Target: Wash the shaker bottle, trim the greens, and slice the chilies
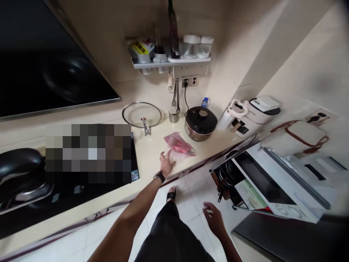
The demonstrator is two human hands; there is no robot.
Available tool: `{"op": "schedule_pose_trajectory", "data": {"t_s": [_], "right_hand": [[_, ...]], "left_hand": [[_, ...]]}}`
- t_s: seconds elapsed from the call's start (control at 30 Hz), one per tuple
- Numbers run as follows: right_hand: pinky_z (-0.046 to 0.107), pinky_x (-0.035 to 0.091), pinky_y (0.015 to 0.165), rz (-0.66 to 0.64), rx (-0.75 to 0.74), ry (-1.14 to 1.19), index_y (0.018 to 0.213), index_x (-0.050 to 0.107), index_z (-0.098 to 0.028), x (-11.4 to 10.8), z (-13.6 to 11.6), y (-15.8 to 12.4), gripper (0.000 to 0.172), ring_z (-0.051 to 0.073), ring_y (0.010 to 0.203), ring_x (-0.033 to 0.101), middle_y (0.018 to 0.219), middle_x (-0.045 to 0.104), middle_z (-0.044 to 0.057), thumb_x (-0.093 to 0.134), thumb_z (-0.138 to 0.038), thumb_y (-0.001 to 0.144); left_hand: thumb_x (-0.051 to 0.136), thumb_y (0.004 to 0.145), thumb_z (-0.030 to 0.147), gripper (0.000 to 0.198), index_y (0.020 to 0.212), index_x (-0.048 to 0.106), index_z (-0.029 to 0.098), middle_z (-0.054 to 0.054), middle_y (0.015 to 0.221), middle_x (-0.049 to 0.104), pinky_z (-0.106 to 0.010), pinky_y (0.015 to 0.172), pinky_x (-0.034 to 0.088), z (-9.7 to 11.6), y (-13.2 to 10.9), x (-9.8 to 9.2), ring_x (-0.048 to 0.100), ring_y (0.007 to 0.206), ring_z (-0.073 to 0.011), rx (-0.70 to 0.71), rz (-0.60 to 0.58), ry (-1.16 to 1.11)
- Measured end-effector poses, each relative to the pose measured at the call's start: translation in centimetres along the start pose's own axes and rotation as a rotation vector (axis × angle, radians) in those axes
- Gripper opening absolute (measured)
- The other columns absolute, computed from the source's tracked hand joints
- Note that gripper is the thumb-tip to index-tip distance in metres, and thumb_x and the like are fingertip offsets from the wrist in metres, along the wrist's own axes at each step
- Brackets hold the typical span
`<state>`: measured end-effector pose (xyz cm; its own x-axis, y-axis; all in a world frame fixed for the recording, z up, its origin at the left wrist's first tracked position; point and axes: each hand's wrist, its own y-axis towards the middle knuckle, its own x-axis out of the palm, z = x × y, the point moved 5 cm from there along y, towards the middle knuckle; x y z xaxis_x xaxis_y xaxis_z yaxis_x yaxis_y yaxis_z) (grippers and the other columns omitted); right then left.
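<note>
On the counter lies a clear plastic bag [180, 145] with pinkish-red contents that I cannot identify. My left hand [167, 163], with a dark watch on the wrist, reaches over the counter at the bag's near left corner. Its fingers are spread, and nothing shows in its grasp; whether the fingertips touch the plastic is hard to tell. Over the floor, my right hand [214, 220] hangs low to the right of my legs. It is loosely bent and slightly blurred, with a gap between thumb and fingers and nothing held.
A black-lidded electric cooker [201, 125] stands behind the bag. Further left are a glass lid [141, 114] leaning on the wall and a black stove [81, 189]. A white microwave [272, 178] sits on a rack at right. The counter edge runs beside my left wrist.
</note>
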<state>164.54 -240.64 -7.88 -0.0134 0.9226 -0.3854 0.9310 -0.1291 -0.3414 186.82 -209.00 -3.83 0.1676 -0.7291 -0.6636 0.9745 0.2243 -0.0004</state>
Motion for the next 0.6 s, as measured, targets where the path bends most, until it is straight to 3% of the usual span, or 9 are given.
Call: {"op": "schedule_pose_trajectory", "data": {"t_s": [0.07, 0.13, 0.2, 0.23, 0.33, 0.43, 0.5, 0.6], "right_hand": [[0.048, 0.06, 0.091, -0.176, -0.152, -0.035, 0.114, 0.072, -0.025, 6.8, -6.8, 5.2, 0.04, 0.033, 0.108, 0.069, 0.12, 0.072, 0.014, 0.062, -0.045, 0.08], [0.052, 0.047, 0.111, -0.288, -0.325, -0.093, 0.133, 0.064, -0.021, 12.0, -12.3, 9.7, 0.052, 0.034, 0.132, 0.056, 0.142, 0.06, 0.016, 0.061, -0.036, 0.083], [0.052, 0.035, 0.121, -0.366, -0.452, -0.113, 0.149, 0.049, -0.017, 15.4, -16.0, 13.5, 0.069, 0.033, 0.146, 0.04, 0.157, 0.046, 0.017, 0.063, -0.029, 0.082], [0.051, 0.034, 0.121, -0.374, -0.461, -0.106, 0.154, 0.041, -0.016, 16.4, -17.2, 15.2, 0.076, 0.032, 0.147, 0.039, 0.159, 0.041, 0.016, 0.062, -0.027, 0.082], [0.05, 0.036, 0.119, -0.197, -0.332, -0.08, 0.161, 0.024, -0.012, 16.3, -18.7, 20.0, 0.085, 0.032, 0.143, 0.043, 0.16, 0.038, 0.019, 0.058, -0.022, 0.083], [0.049, 0.035, 0.118, 0.092, -0.168, -0.097, 0.156, 0.027, -0.004, 14.0, -19.1, 23.1, 0.079, 0.035, 0.138, 0.046, 0.149, 0.047, 0.024, 0.055, -0.019, 0.084], [0.048, 0.039, 0.113, 0.095, -0.16, -0.12, 0.143, 0.045, -0.007, 13.4, -19.7, 24.4, 0.062, 0.034, 0.126, 0.054, 0.132, 0.06, 0.02, 0.054, -0.017, 0.083], [0.046, 0.041, 0.11, -0.047, -0.294, -0.142, 0.115, 0.065, -0.013, 13.6, -21.4, 25.8, 0.036, 0.031, 0.117, 0.058, 0.114, 0.069, 0.014, 0.052, -0.012, 0.082]], "left_hand": [[0.068, 0.08, 0.01, 0.039, 0.119, 0.067, 0.015, -0.017, 0.135, 0.047, -0.048, 0.109, 0.043, 0.0, 3.4, 0.2, 0.052, 0.122, -0.0303, 0.11, -0.099, 0.025], [0.057, 0.085, 0.006, 0.022, 0.099, 0.072, 0.013, -0.014, 0.12, 0.056, -0.044, 0.104, 0.049, 0.4, 6.0, 0.3, 0.057, 0.11, -0.0255, 0.205, -0.209, -0.015], [0.051, 0.086, 0.004, 0.025, 0.094, 0.073, 0.014, -0.013, 0.112, 0.06, -0.041, 0.099, 0.052, 1.5, 8.0, 0.0, 0.06, 0.101, -0.0222, 0.279, -0.25, -0.061], [0.05, 0.086, 0.003, 0.027, 0.095, 0.074, 0.014, -0.012, 0.11, 0.062, -0.04, 0.098, 0.052, 2.2, 9.0, -0.3, 0.061, 0.1, -0.0217, 0.313, -0.256, -0.077], [0.053, 0.081, -0.001, 0.033, 0.098, 0.076, 0.015, -0.01, 0.108, 0.07, -0.039, 0.099, 0.052, 5.3, 11.6, -1.0, 0.064, 0.104, -0.0221, 0.435, -0.289, -0.132], [0.053, 0.081, -0.002, 0.037, 0.102, 0.077, 0.016, -0.009, 0.11, 0.075, -0.037, 0.099, 0.052, 8.2, 13.5, -1.7, 0.067, 0.105, -0.0218, 0.516, -0.33, -0.182], [0.051, 0.083, -0.002, 0.037, 0.102, 0.077, 0.015, -0.008, 0.107, 0.077, -0.035, 0.096, 0.054, 9.7, 14.2, -1.8, 0.069, 0.1, -0.0208, 0.527, -0.351, -0.18], [0.049, 0.084, -0.002, 0.036, 0.099, 0.077, 0.014, -0.007, 0.102, 0.077, -0.032, 0.091, 0.055, 11.4, 14.2, -1.7, 0.07, 0.093, -0.0189, 0.556, -0.402, -0.152]]}}
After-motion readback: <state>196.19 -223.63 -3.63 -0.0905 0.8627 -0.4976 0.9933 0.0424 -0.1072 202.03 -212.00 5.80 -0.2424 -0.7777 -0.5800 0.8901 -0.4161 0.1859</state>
